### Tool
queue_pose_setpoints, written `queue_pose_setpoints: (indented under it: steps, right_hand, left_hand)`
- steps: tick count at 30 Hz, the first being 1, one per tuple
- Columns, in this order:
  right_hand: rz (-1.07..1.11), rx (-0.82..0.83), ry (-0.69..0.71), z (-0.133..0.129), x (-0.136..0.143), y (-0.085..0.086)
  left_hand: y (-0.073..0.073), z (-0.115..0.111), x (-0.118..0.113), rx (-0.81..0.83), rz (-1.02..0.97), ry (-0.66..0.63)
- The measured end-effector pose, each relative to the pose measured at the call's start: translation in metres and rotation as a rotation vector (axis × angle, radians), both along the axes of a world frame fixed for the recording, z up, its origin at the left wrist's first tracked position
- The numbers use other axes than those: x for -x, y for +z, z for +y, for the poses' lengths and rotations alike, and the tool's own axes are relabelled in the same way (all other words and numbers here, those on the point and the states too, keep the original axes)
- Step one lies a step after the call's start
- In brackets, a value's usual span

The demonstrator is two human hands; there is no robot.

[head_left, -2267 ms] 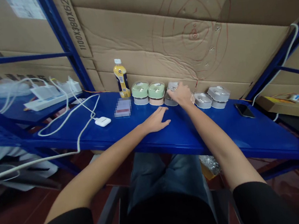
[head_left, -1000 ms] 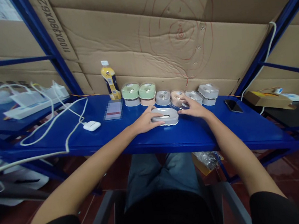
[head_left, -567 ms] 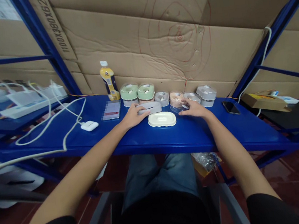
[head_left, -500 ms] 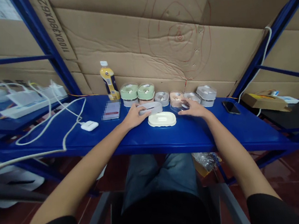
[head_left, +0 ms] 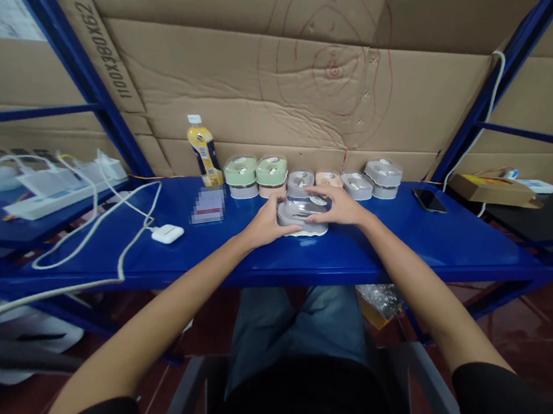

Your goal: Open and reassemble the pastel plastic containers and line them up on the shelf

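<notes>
Near the middle of the blue table, my left hand (head_left: 269, 224) grips the left side of a grey oval box (head_left: 290, 213). The right side of a clear lid (head_left: 312, 204) is held by my right hand (head_left: 337, 206), over the grey box. Beneath them, the edge of a cream oval base (head_left: 310, 233) shows. Behind stand a grey box (head_left: 300, 180), a peach box (head_left: 327, 178) partly hidden by my right hand, another grey box (head_left: 357, 185) and a grey stack (head_left: 384, 178).
Two green-topped boxes (head_left: 271, 171) stand by a yellow bottle (head_left: 206, 154). A blurred flat item (head_left: 208, 204), a white charging case (head_left: 167, 234) and cables lie left. At right is a phone (head_left: 429, 200); cardboard (head_left: 220, 73) closes off the back.
My left hand has brought the grey box right, onto the cream base. My right hand has moved left with the clear lid, which now sits over the grey box.
</notes>
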State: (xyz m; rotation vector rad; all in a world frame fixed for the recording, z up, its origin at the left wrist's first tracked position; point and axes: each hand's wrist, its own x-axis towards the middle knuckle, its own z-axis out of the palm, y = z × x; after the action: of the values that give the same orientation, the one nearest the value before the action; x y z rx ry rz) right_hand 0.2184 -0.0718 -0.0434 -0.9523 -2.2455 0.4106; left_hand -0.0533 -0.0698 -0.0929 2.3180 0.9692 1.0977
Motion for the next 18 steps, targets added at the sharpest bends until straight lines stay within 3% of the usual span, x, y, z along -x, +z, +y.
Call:
queue_pose_setpoints:
  steps: [4, 10, 18]
  right_hand:
    - [-0.048, -0.045, -0.005, 0.001, 0.007, -0.005]
    - [-0.088, -0.040, 0.035, 0.004, 0.012, -0.014]
    - [-0.104, -0.018, 0.053, 0.000, 0.012, -0.020]
  left_hand:
    - [-0.002, 0.001, -0.003, 0.021, -0.059, -0.033]
    - [0.002, -0.004, -0.003, -0.002, 0.094, 0.007]
    - [0.000, -0.002, -0.002, 0.016, 0.134, 0.017]
